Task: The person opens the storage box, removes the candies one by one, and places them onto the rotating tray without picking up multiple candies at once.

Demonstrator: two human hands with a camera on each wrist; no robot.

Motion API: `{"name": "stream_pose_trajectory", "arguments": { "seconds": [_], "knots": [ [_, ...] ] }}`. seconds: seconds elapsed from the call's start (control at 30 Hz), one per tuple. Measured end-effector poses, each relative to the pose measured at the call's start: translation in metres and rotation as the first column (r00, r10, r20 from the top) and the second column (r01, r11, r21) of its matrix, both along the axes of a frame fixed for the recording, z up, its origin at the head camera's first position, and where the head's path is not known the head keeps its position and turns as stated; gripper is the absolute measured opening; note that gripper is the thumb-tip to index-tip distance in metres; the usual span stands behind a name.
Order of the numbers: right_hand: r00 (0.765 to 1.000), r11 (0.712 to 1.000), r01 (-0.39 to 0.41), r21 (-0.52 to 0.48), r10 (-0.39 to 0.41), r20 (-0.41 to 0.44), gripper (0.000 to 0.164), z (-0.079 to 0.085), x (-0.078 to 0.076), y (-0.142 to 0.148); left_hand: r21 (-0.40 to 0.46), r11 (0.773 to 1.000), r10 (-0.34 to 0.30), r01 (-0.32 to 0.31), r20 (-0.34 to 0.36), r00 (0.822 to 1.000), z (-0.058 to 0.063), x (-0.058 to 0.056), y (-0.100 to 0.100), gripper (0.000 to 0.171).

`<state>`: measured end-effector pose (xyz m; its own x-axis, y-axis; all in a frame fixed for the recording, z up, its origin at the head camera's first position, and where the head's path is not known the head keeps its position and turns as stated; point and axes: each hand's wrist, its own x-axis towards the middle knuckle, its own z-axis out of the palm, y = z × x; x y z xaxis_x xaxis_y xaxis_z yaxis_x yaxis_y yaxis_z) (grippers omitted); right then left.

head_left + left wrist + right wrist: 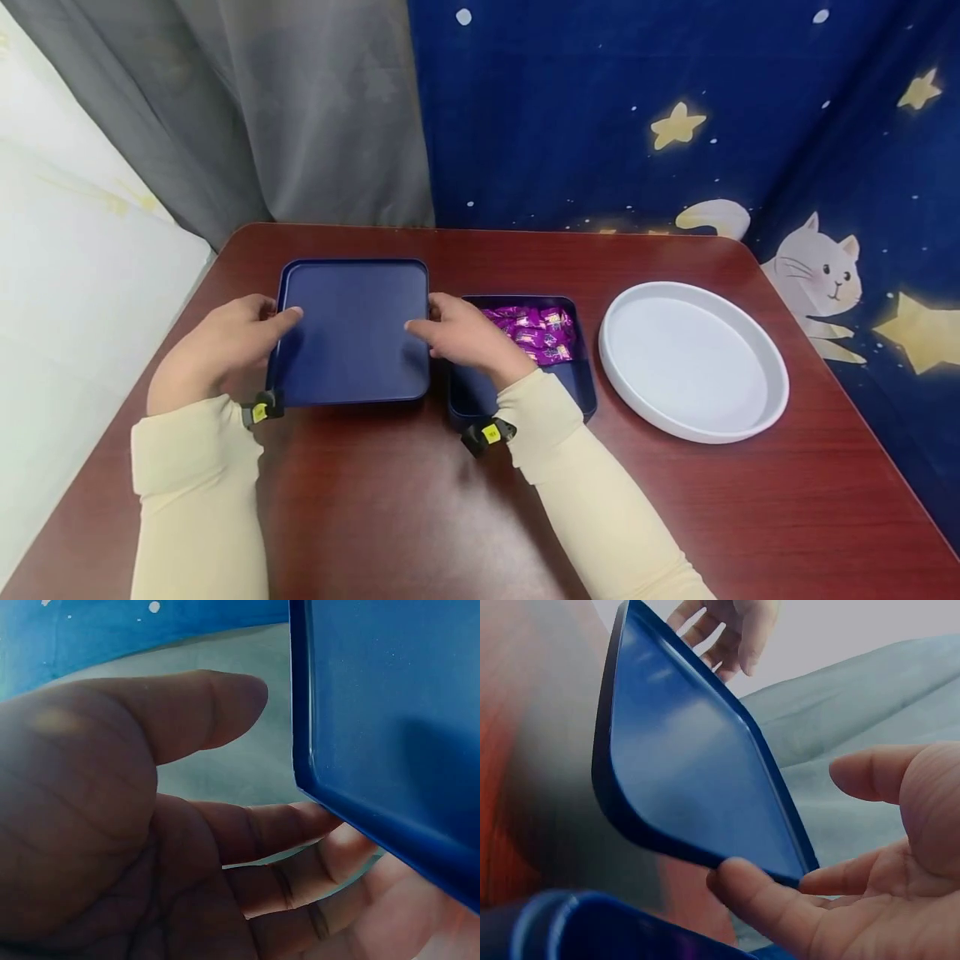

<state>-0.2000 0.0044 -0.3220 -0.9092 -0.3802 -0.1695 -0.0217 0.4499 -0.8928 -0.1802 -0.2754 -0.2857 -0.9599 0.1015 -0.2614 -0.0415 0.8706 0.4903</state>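
Observation:
A square dark blue lid (352, 333) with a low raised rim is held level between the two hands at the table's left. My left hand (225, 333) is at its left side; the left wrist view shows the fingers stretched under the rim and the thumb apart from it. My right hand (472, 337) touches the opposite side with its fingertips (739, 877), thumb raised away from the rim. Beneath the right wrist stands a dark blue box (588, 392) with purple-wrapped candies (551, 333) in its far part; the forearm hides some of it.
A round white tray (690, 362) with a low wall rests on the right of the reddish-brown table (390, 500). Grey curtain (330, 108) and blue starry curtain (555, 108) hang behind the far edge. A white wall (82, 292) runs along the left.

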Motion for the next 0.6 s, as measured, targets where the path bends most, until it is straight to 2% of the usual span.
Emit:
{"name": "stream_pose_trajectory", "arguments": {
  "seconds": [0.13,0.2,0.33,0.6],
  "knots": [
    [1.000,0.998,-0.030,0.052,0.030,-0.003,0.078,-0.002,0.003,-0.008,0.013,1.000,0.012,-0.013,0.026,1.000,-0.009,-0.003,-0.003,0.084],
    [0.999,0.996,-0.036,0.079,0.035,0.015,0.083,-0.004,0.005,-0.012,0.049,0.999,0.020,-0.023,0.057,0.998,-0.014,-0.006,-0.003,0.086],
    [0.997,0.996,-0.045,0.075,0.040,0.059,0.086,-0.008,0.007,-0.018,0.121,0.992,0.012,-0.024,0.104,0.995,-0.024,-0.012,-0.005,0.089],
    [0.988,0.999,-0.039,0.031,0.034,0.148,0.088,-0.020,0.010,-0.024,0.242,0.970,-0.009,-0.028,0.148,0.989,-0.049,-0.019,-0.016,0.077]
  ]
}}
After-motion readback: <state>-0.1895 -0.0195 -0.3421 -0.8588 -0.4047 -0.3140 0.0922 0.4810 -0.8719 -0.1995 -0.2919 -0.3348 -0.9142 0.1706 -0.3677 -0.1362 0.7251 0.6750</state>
